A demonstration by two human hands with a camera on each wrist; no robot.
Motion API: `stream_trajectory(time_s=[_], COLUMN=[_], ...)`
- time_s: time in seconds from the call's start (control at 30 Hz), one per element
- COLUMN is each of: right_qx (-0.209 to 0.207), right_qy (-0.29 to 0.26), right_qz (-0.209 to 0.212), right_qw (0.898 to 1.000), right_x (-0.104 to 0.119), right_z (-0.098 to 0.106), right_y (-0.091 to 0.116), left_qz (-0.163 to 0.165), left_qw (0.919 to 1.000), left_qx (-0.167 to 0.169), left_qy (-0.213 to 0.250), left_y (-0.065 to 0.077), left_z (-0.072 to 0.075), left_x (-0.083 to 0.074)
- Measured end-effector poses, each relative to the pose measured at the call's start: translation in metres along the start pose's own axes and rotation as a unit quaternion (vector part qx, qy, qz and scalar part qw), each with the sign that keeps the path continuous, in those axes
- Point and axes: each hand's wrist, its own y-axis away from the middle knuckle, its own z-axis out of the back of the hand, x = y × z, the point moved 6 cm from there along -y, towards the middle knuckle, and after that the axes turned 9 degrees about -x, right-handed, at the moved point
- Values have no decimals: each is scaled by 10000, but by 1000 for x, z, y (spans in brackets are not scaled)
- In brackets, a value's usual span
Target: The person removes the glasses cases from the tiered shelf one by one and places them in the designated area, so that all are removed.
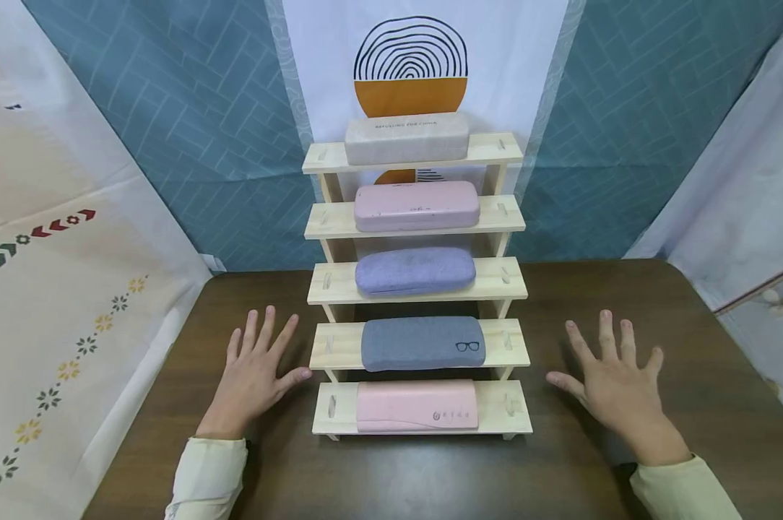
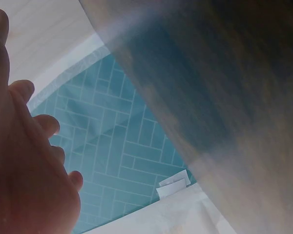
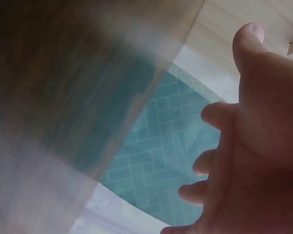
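My left hand [image 1: 253,375] is spread over the table to the left of a stepped wooden rack [image 1: 336,347], its thumb close to the lower shelves. On the other side, my right hand [image 1: 619,390] has its fingers fanned out, and neither hand holds anything. Each shelf carries one glasses case. From the bottom up come a pink flap case [image 1: 417,404], a grey-blue case [image 1: 422,343] with a glasses print, a periwinkle case [image 1: 414,271], a glossy pink case [image 1: 417,206] and a pale grey case [image 1: 407,139]. Both wrist views show the hands with fingers extended.
The rack stands on a dark brown wooden table [image 1: 430,477]. Behind it hangs a teal patterned cloth [image 1: 235,130] with a white printed panel [image 1: 326,65]. White cloths flank the table, the left cloth [image 1: 60,289] bearing flower prints, the right cloth [image 1: 755,217] reaching the table's edge.
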Motion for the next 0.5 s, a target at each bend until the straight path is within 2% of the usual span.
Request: stream_trajectory(time_s=[0.3,0.5], right_qx=[5,57], right_qy=[-163,-373], right_qz=[-45,-112], right_qw=[9999,9992], right_x=[-2,-1], right_z=[-1,7], right_y=[0,0], left_qz=[9,-101], left_qw=[9999,9999], left_qx=[62,-26], left_qy=[86,134], left_y=[-1,0], left_z=[0,3], left_x=[-3,-7])
